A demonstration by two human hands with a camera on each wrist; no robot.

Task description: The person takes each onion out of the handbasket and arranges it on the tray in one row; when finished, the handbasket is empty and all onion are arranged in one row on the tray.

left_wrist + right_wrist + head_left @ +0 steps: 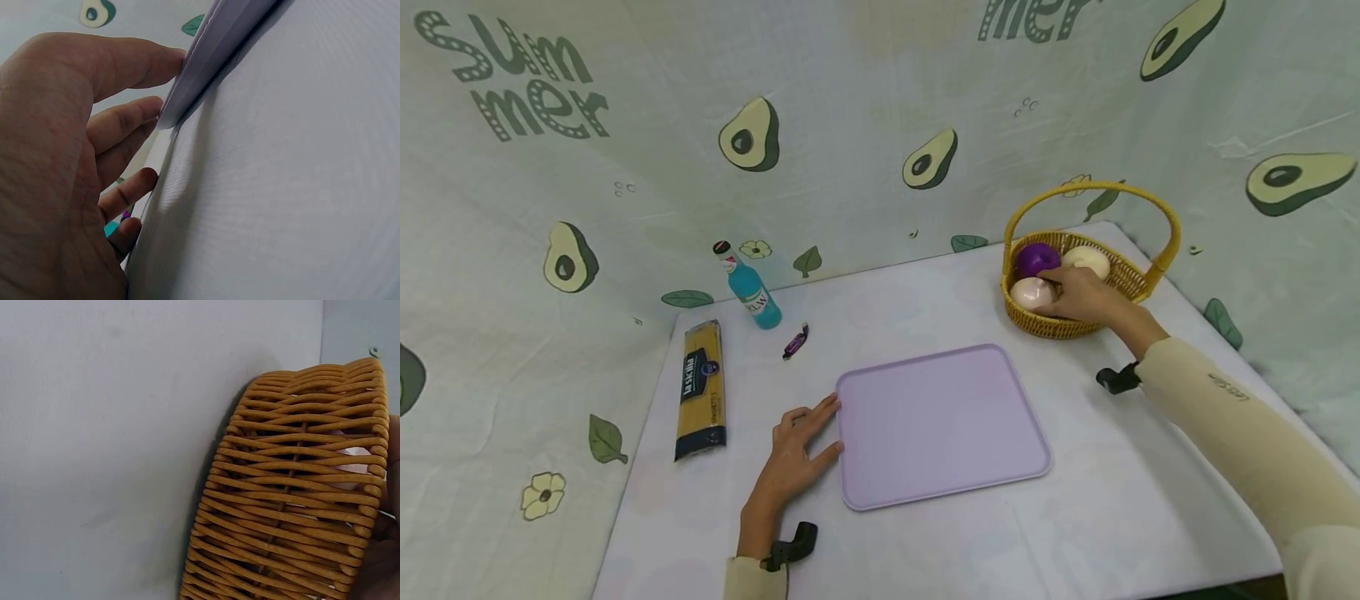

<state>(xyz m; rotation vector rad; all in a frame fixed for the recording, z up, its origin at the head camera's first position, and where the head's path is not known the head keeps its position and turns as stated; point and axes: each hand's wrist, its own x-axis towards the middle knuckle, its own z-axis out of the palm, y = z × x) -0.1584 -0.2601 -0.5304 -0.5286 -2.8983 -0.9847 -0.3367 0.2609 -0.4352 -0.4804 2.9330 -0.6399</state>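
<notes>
A lilac rectangular tray (943, 429) lies flat on the table. At its left edge, my left hand (796, 454) touches the rim with thumb and fingertips, the fingers fairly straight; the left wrist view shows this hand (69, 131) beside the tray's side wall (200, 62). My right hand (1086, 296) reaches into a yellow-brown wicker basket (1052, 327). Thumb and fingers there grip a shiny pale pink round thing (1032, 292). A purple round thing (1037, 259) and a cream one (1087, 260) sit behind. In the right wrist view, basket weave (287, 487) hides most of that hand.
A blue bottle (756, 296) with a dark cap stands at the back left. Close to it lies a purple-wrapped candy (796, 342). A pack of spaghetti (702, 387) lies along the table's left side. The basket's tall handle (1093, 187) arches above its contents.
</notes>
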